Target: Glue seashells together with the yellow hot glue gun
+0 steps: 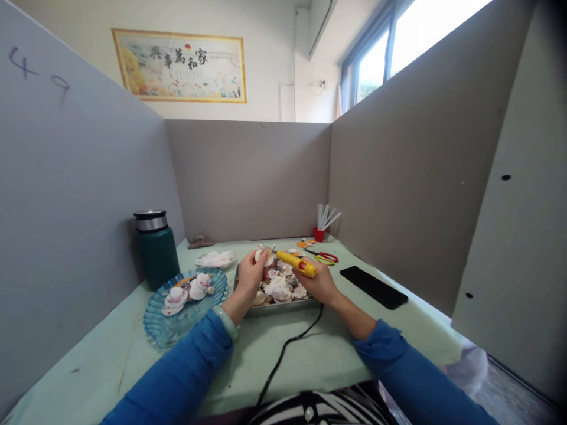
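Note:
My left hand [249,278] pinches a small pale shell [264,257] over the tray. My right hand [319,285] is closed round a yellow-handled corded tool, which looks like a soldering iron [295,262]; its thin tip points left and reaches the shell, though whether they touch I cannot tell. Below both hands lies a metal tray [283,307], heaped with loose shells [278,290]. A black cord [283,349] runs from near my right hand toward the table's front edge. On the left, a blue glass plate [155,321] carries joined white and purple-speckled shells [176,299].
A green bottle [157,254] stands behind the plate, near crumpled white material [215,260]. Scissors [326,258], orange shell pieces [305,242] and a red cup of white sticks [319,235] are at the back right. A black phone [374,287] lies right. Grey partitions [248,177] enclose the table.

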`<state>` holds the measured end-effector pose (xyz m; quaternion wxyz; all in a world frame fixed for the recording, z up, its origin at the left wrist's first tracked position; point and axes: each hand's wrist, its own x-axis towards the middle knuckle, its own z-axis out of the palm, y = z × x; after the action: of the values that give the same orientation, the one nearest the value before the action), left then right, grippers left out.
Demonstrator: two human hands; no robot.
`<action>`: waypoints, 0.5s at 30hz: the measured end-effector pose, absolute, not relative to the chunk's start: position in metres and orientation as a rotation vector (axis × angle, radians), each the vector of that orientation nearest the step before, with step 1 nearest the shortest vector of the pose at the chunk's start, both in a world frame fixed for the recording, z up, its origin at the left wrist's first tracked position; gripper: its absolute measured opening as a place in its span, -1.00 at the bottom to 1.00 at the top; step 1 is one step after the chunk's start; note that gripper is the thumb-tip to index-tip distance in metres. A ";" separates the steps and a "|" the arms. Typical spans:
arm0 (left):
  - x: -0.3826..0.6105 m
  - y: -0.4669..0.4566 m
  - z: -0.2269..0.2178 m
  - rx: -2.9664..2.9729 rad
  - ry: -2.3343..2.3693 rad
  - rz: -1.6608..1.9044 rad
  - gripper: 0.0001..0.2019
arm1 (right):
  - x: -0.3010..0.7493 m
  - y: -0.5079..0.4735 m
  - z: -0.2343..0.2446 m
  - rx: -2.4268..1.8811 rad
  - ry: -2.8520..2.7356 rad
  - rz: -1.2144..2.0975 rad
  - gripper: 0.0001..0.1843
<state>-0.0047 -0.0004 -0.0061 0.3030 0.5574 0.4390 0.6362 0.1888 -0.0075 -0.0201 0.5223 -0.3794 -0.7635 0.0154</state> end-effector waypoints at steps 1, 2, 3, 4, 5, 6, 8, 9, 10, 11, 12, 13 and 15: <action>-0.004 -0.001 -0.006 1.481 1.168 1.684 -0.64 | 0.189 -0.007 -0.020 -0.912 -1.830 0.039 -0.83; -0.004 -0.001 -0.006 1.483 1.173 1.682 -0.64 | 0.189 -0.007 -0.021 -0.915 -1.829 0.038 -0.83; -0.004 -0.002 -0.006 1.485 1.176 1.679 -0.64 | 0.189 -0.007 -0.021 -0.917 -1.827 0.036 -0.83; -0.004 -0.002 -0.005 1.487 1.179 1.675 -0.64 | 0.190 -0.006 -0.021 -0.918 -1.825 0.034 -0.83; -0.003 -0.003 -0.005 1.490 1.181 1.669 -0.64 | 0.190 -0.006 -0.022 -0.919 -1.824 0.033 -0.83; -0.003 -0.003 -0.005 1.493 1.182 1.661 -0.64 | 0.190 -0.006 -0.022 -0.920 -1.823 0.034 -0.84; -0.003 -0.003 -0.005 1.494 1.176 1.649 -0.64 | 0.190 -0.006 -0.022 -0.922 -1.825 0.043 -0.84; -0.002 -0.003 -0.005 1.490 1.171 1.647 -0.64 | 0.190 -0.006 -0.022 -0.921 -1.828 0.050 -0.84; -0.002 -0.003 -0.005 1.485 1.167 1.646 -0.63 | 0.189 -0.006 -0.022 -0.919 -1.828 0.056 -0.84; -0.002 -0.003 -0.005 1.482 1.164 1.648 -0.63 | 0.189 -0.006 -0.022 -0.916 -1.831 0.061 -0.84; -0.002 -0.004 -0.004 1.479 1.161 1.648 -0.63 | 0.189 -0.007 -0.022 -0.913 -1.832 0.065 -0.84; -0.002 -0.004 -0.004 1.479 1.162 1.649 -0.63 | 0.189 -0.007 -0.021 -0.911 -1.833 0.066 -0.83; -0.002 -0.005 -0.003 1.483 1.164 1.648 -0.63 | 0.189 -0.007 -0.022 -0.912 -1.833 0.063 -0.83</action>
<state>-0.0016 -0.0045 -0.0028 0.3134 0.5624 0.4413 0.6251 0.1894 -0.0068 -0.0216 0.5200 -0.3802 -0.7645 0.0261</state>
